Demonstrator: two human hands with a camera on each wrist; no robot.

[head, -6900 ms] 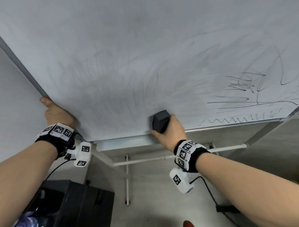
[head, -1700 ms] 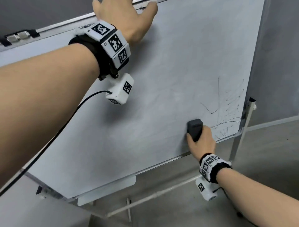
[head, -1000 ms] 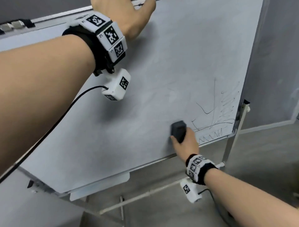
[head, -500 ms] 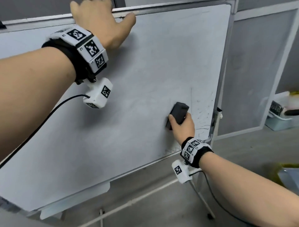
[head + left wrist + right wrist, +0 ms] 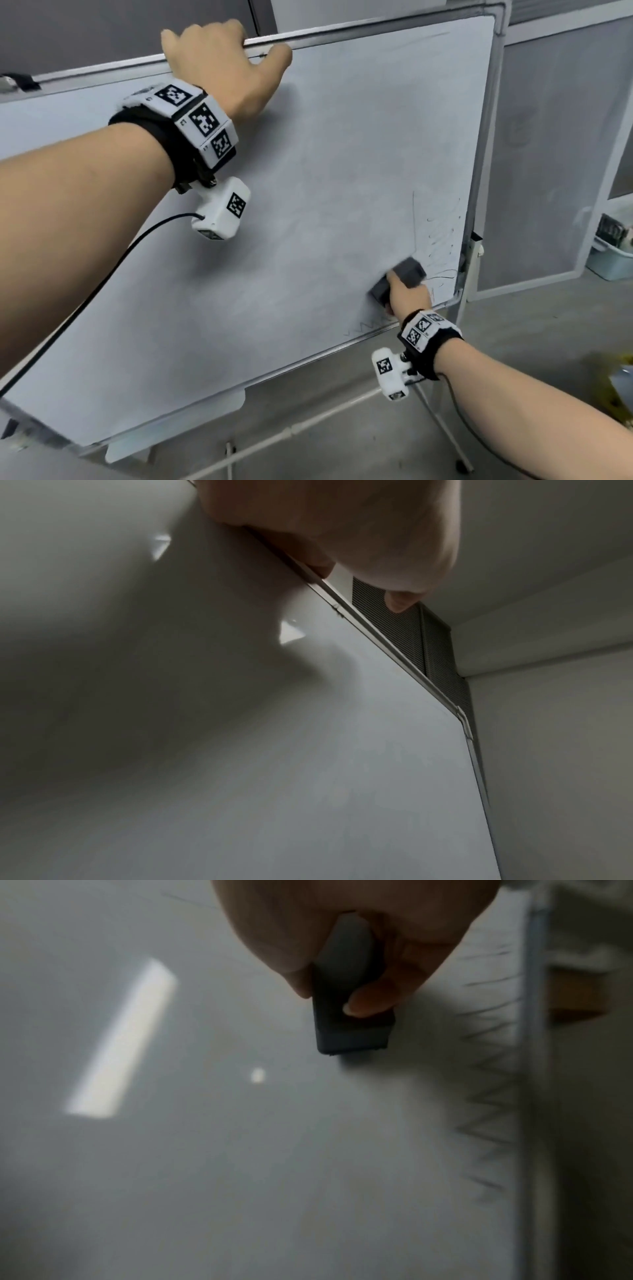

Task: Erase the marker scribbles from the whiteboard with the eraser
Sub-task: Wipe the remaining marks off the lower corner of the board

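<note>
The whiteboard (image 5: pixel 325 171) stands tilted on its frame, mostly wiped to grey smears. Thin marker scribbles (image 5: pixel 442 240) remain near its lower right corner, and a zigzag line (image 5: pixel 366 327) runs along the bottom edge. My right hand (image 5: pixel 407 294) grips the dark eraser (image 5: pixel 402 277) and presses it on the board just left of the scribbles. In the right wrist view the eraser (image 5: pixel 349 1010) sits between thumb and fingers, with the zigzag (image 5: pixel 489 1110) to its right. My left hand (image 5: pixel 222 58) grips the board's top edge (image 5: pixel 359 615), fingers curled over it.
A marker tray (image 5: pixel 174 428) hangs under the board's bottom edge, above the stand's white crossbar (image 5: pixel 308 428). A grey partition (image 5: pixel 555 154) stands right of the board, with a light blue bin (image 5: pixel 613 260) on the floor beyond. Something yellow (image 5: pixel 620 390) lies at the far right.
The eraser has moved down and right toward the corner scribbles since half a second ago. My left hand stays on the top edge. The view has shifted.
</note>
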